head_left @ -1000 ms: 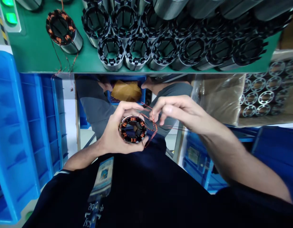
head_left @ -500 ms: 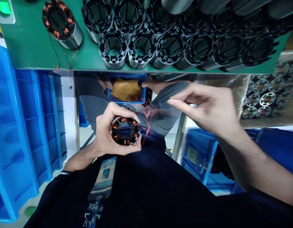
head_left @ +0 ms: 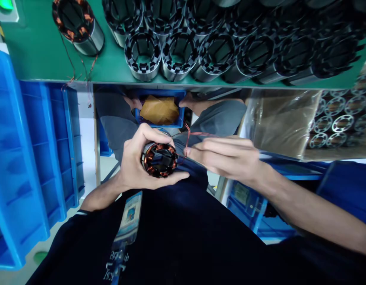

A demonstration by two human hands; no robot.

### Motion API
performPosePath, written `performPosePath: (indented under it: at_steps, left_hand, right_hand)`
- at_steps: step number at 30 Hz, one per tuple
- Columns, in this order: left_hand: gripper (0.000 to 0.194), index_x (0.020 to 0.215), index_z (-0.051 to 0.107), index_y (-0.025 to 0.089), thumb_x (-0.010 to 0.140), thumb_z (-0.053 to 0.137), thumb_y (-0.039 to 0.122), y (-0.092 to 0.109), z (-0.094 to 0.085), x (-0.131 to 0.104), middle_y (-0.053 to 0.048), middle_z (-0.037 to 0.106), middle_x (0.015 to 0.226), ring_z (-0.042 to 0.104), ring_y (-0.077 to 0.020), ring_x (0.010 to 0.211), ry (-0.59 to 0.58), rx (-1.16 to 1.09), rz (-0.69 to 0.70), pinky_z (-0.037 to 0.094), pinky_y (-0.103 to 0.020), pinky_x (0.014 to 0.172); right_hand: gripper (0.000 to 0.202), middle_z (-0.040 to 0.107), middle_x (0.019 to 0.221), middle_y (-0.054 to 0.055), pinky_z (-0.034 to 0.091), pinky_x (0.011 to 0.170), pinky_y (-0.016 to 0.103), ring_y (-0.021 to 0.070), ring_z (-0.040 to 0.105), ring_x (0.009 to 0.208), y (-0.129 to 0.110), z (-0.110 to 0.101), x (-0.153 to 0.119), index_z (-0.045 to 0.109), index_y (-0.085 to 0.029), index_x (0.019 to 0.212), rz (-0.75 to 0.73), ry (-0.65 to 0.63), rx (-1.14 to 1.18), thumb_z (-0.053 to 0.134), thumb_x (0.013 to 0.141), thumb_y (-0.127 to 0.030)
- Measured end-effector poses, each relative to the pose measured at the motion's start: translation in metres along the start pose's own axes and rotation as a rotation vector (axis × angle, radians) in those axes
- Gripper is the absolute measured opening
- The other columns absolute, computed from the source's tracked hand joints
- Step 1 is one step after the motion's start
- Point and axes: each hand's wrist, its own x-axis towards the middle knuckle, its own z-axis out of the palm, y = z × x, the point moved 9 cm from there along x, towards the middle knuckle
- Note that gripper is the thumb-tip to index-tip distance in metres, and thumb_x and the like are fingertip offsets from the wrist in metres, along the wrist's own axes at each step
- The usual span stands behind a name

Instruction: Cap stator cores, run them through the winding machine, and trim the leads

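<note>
Badge (head_left: 131, 215) in clear sleeve, hanging on the dark shirt, well short of the green bench (head_left: 37, 67). Wound stator (head_left: 168, 153) held in the air on the near side of the bench's front edge; open end faces up at the camera, tipped a bit toward the bench's right end, long axis running mostly away from view. Short cylinder: metal shell, black slotted liner, copper coils round the rim. Left hand (head_left: 137, 162) wrapped round the shell, fingers clamped on it. Right hand (head_left: 227, 156), fingers together, tips pinched on thin red wires (head_left: 188, 138). Blue tray (head_left: 182, 114) with yellow-brown sheet, low, below the bench edge. Ribbed blue crate (head_left: 19, 158) off bench's left end; carton of slotted metal rings (head_left: 343, 123) at its right end. On the bench: smooth steel cores (head_left: 174, 74) with black toothed liners, closely grouped; second wound stator (head_left: 93, 41) toward its left.
</note>
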Motion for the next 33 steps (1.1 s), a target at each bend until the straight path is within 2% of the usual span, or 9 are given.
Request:
performPosePath:
  at_steps: [5, 10, 16, 21, 24, 26, 29, 31, 33]
  left_hand:
    - [0.065, 0.129, 0.071, 0.024, 0.074, 0.106, 0.023, -0.011, -0.012, -0.011, -0.002, 0.080, 0.106, 0.085, -0.0204, 0.090, 0.096, 0.196, 0.055, 0.069, -0.033, 0.081]
    - [0.053, 0.125, 0.073, 0.024, 0.081, 0.101, 0.034, 0.013, -0.009, -0.001, -0.004, 0.079, 0.105, 0.081, -0.0226, 0.094, 0.023, 0.399, 0.217, 0.069, -0.037, 0.080]
    - [0.048, 0.122, 0.074, 0.023, 0.084, 0.100, 0.038, 0.029, 0.005, 0.005, -0.006, 0.075, 0.103, 0.077, -0.0220, 0.089, -0.098, 0.351, 0.237, 0.066, -0.037, 0.072]
    - [0.046, 0.122, 0.073, 0.025, 0.083, 0.097, 0.033, 0.025, 0.001, -0.001, -0.004, 0.077, 0.104, 0.076, -0.0207, 0.087, -0.084, 0.334, 0.219, 0.065, -0.036, 0.072]
    - [0.048, 0.122, 0.074, 0.025, 0.080, 0.098, 0.032, 0.014, -0.006, -0.002, -0.004, 0.079, 0.103, 0.077, -0.0222, 0.091, -0.076, 0.378, 0.204, 0.066, -0.038, 0.079]
    - [0.048, 0.122, 0.073, 0.025, 0.081, 0.097, 0.029, 0.006, -0.010, -0.003, -0.003, 0.079, 0.104, 0.078, -0.0233, 0.096, -0.081, 0.464, 0.194, 0.067, -0.039, 0.082]
    - [0.045, 0.124, 0.070, 0.026, 0.085, 0.092, 0.027, -0.004, -0.010, -0.005, -0.005, 0.079, 0.111, 0.081, -0.0234, 0.102, -0.120, 0.631, 0.186, 0.067, -0.036, 0.082]
    - [0.043, 0.124, 0.069, 0.025, 0.087, 0.090, 0.029, -0.003, -0.005, -0.007, -0.005, 0.079, 0.114, 0.082, -0.0223, 0.101, -0.150, 0.695, 0.215, 0.066, -0.032, 0.078]
    - [0.042, 0.122, 0.068, 0.025, 0.086, 0.089, 0.031, 0.001, 0.001, -0.008, -0.005, 0.079, 0.112, 0.081, -0.0207, 0.096, -0.163, 0.716, 0.265, 0.064, -0.029, 0.072]
  right_hand:
    - [0.002, 0.089, 0.103, 0.002, 0.064, 0.073, 0.029, 0.0170, 0.086, 0.088, 0.017, -0.004, 0.005, 0.081, -0.023, 0.112, 0.219, -0.140, 0.096, 0.082, 0.113, -0.022]
    - [0.023, 0.091, 0.126, 0.007, 0.072, 0.086, 0.030, 0.0196, 0.089, 0.100, 0.008, -0.018, 0.017, 0.083, -0.023, 0.126, 0.386, -0.105, 0.459, 0.093, 0.106, -0.025]
    - [0.016, 0.087, 0.093, -0.002, 0.063, 0.071, 0.025, 0.0119, 0.081, 0.077, 0.015, 0.013, 0.015, 0.083, -0.023, 0.106, 0.441, -0.192, 0.809, 0.094, 0.106, -0.035]
    - [0.009, 0.084, 0.092, 0.001, 0.057, 0.071, 0.027, 0.0126, 0.075, 0.077, 0.025, 0.018, 0.010, 0.083, -0.022, 0.105, 0.364, -0.184, 0.652, 0.087, 0.111, -0.027]
    - [0.017, 0.080, 0.082, 0.000, 0.056, 0.068, 0.030, 0.0148, 0.071, 0.071, 0.046, 0.023, 0.003, 0.085, -0.024, 0.102, 0.422, -0.214, 0.542, 0.084, 0.114, -0.036]
    - [0.018, 0.085, 0.095, 0.003, 0.058, 0.065, 0.032, 0.0152, 0.070, 0.068, 0.060, 0.015, 0.000, 0.088, -0.026, 0.105, 0.523, -0.185, 0.455, 0.086, 0.112, -0.042]
    - [0.040, 0.080, 0.152, 0.010, 0.063, 0.062, 0.032, 0.0138, 0.072, 0.075, 0.056, -0.007, 0.006, 0.085, -0.029, 0.144, 0.607, -0.088, 0.364, 0.092, 0.106, -0.041]
    - [0.058, 0.067, 0.173, 0.016, 0.071, 0.077, 0.035, 0.0211, 0.083, 0.105, 0.033, -0.005, 0.018, 0.069, -0.023, 0.168, 0.536, -0.124, 0.374, 0.081, 0.112, -0.032]
    - [0.056, 0.065, 0.174, 0.019, 0.072, 0.105, 0.042, 0.0291, 0.077, 0.142, 0.011, 0.012, 0.028, 0.059, -0.016, 0.171, 0.448, -0.207, 0.424, 0.059, 0.116, -0.020]
